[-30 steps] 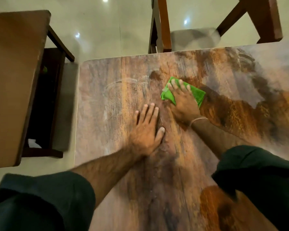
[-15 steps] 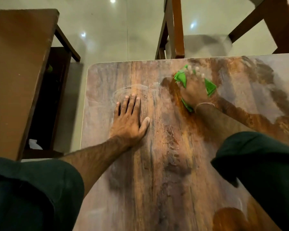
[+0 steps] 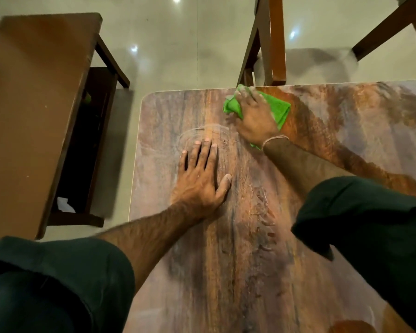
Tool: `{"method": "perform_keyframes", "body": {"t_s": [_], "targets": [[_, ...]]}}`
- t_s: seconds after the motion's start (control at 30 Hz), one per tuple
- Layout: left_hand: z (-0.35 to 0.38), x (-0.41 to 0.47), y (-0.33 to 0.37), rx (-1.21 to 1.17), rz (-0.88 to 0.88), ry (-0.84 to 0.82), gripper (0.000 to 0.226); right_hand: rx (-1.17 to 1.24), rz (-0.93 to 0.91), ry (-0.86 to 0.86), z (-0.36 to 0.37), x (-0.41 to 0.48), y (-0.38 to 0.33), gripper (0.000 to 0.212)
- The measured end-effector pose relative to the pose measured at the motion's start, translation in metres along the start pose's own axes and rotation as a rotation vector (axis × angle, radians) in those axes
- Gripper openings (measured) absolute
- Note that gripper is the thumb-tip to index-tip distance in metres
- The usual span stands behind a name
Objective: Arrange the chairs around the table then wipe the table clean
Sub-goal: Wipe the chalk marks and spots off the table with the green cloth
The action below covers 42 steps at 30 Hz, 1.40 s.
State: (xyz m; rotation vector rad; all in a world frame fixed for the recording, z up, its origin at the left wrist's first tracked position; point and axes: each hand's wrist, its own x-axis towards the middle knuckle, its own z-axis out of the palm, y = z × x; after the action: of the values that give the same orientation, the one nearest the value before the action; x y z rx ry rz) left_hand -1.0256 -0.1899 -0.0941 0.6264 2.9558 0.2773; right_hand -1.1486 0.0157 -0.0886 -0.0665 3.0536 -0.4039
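Note:
A wooden table (image 3: 238,272) with a streaked brown top fills the lower right of the view. My left hand (image 3: 202,181) lies flat on it, fingers straight, near a faint round smear. My right hand (image 3: 256,116) presses a folded green cloth (image 3: 279,109) against the top close to the far edge, fingers spread over it. Part of the cloth is hidden under the palm. A wooden chair (image 3: 271,44) stands beyond the far edge, only its legs and rails visible.
Another brown table (image 3: 31,111) stands to the left, with a dark bench or shelf (image 3: 91,145) beneath it and a strip of pale tiled floor (image 3: 178,56) between the tables. A white scrap (image 3: 64,204) lies under it.
My right hand has slid the cloth away from me to the table's far edge. My left hand moved forward from its first spot and has since stayed flat in place.

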Motion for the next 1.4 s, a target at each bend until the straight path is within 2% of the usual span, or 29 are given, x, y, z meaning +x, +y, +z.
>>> {"method": "perform_keyframes", "body": {"t_s": [0.03, 0.07, 0.1, 0.17, 0.2, 0.23, 0.27, 0.37, 0.4, 0.43, 0.53, 0.57, 0.63, 0.7, 0.73, 0.8, 0.87, 0.9, 1.0, 1.03, 1.1, 1.17, 1.2, 1.3, 1.33, 1.4], "targets": [[0.001, 0.000, 0.000, 0.006, 0.001, 0.002, 0.080, 0.012, -0.078, 0.003, -0.005, -0.004, 0.007, 0.063], [0.001, 0.000, 0.001, 0.008, 0.004, 0.000, 0.081, 0.042, -0.080, 0.035, -0.010, -0.008, 0.017, 0.060], [0.001, 0.001, 0.002, 0.007, 0.007, 0.001, 0.081, 0.075, -0.003, 0.113, -0.013, -0.012, 0.027, 0.058], [0.001, 0.002, 0.002, 0.002, 0.005, 0.015, 0.081, 0.086, 0.350, 0.254, -0.012, -0.009, 0.031, 0.056], [0.000, 0.002, 0.002, -0.001, 0.001, 0.022, 0.081, 0.063, 0.522, 0.251, -0.010, -0.005, 0.022, 0.058], [0.000, 0.001, 0.002, -0.001, 0.001, 0.024, 0.080, 0.044, 0.589, 0.211, -0.008, 0.000, 0.009, 0.060], [0.000, 0.001, 0.002, 0.002, -0.001, 0.025, 0.080, 0.025, 0.523, 0.169, -0.004, 0.003, -0.004, 0.062], [0.001, 0.000, 0.002, 0.008, -0.007, 0.031, 0.080, 0.025, -0.033, 0.056, -0.003, -0.001, -0.008, 0.063], [0.001, 0.001, 0.002, 0.007, -0.008, 0.034, 0.080, 0.054, -0.122, 0.011, -0.009, -0.003, 0.002, 0.063], [0.002, 0.001, 0.002, 0.008, -0.008, 0.037, 0.079, 0.089, -0.122, 0.008, -0.013, -0.001, 0.010, 0.063], [0.002, 0.002, 0.001, 0.018, 0.000, 0.037, 0.080, 0.093, 0.185, 0.108, -0.009, 0.008, -0.002, 0.060], [0.002, 0.002, 0.001, 0.014, 0.000, 0.040, 0.080, 0.047, 0.215, 0.114, -0.003, 0.010, -0.019, 0.060], [0.003, 0.000, 0.000, 0.010, -0.008, 0.048, 0.080, 0.017, 0.006, 0.062, 0.009, 0.009, -0.045, 0.062], [0.003, 0.001, 0.001, 0.010, -0.006, 0.055, 0.080, 0.059, -0.220, -0.057, 0.003, 0.004, -0.041, 0.064], [0.002, 0.002, 0.002, 0.011, -0.004, 0.057, 0.080, 0.118, -0.223, -0.070, -0.004, 0.004, -0.031, 0.065], [0.001, 0.002, 0.002, 0.013, -0.004, 0.054, 0.080, 0.180, 0.017, 0.026, -0.006, 0.010, -0.024, 0.065], [0.001, 0.002, 0.002, 0.004, -0.011, 0.040, 0.080, 0.062, 0.220, 0.091, 0.003, 0.014, -0.045, 0.063], [0.002, 0.002, 0.002, 0.008, -0.015, 0.036, 0.081, 0.029, 0.183, 0.095, 0.011, 0.016, -0.060, 0.063], [0.002, 0.002, 0.003, 0.008, -0.015, 0.029, 0.081, 0.033, -0.194, -0.041, 0.013, 0.015, -0.071, 0.067], [0.002, 0.003, 0.003, 0.002, -0.014, 0.032, 0.081, 0.083, -0.224, -0.066, 0.007, 0.016, -0.064, 0.066], [0.000, 0.003, 0.003, 0.001, -0.015, 0.037, 0.081, 0.197, -0.052, 0.042, 0.003, 0.021, -0.058, 0.060], [-0.001, 0.003, 0.002, -0.001, -0.010, 0.017, 0.081, 0.161, 0.106, 0.154, 0.008, 0.025, -0.076, 0.056], [-0.002, 0.002, 0.002, -0.001, -0.005, 0.007, 0.080, 0.113, 0.044, 0.131, 0.014, 0.027, -0.091, 0.057], [-0.002, 0.001, 0.003, -0.028, -0.001, -0.001, 0.079, 0.095, -0.310, -0.123, 0.016, 0.031, -0.101, 0.069], [-0.002, 0.002, 0.003, -0.031, -0.006, 0.012, 0.079, 0.112, -0.341, -0.164, 0.011, 0.035, -0.094, 0.070], [-0.002, 0.003, 0.003, -0.022, -0.004, 0.024, 0.080, 0.138, -0.228, -0.076, 0.009, 0.045, -0.085, 0.067]]}}
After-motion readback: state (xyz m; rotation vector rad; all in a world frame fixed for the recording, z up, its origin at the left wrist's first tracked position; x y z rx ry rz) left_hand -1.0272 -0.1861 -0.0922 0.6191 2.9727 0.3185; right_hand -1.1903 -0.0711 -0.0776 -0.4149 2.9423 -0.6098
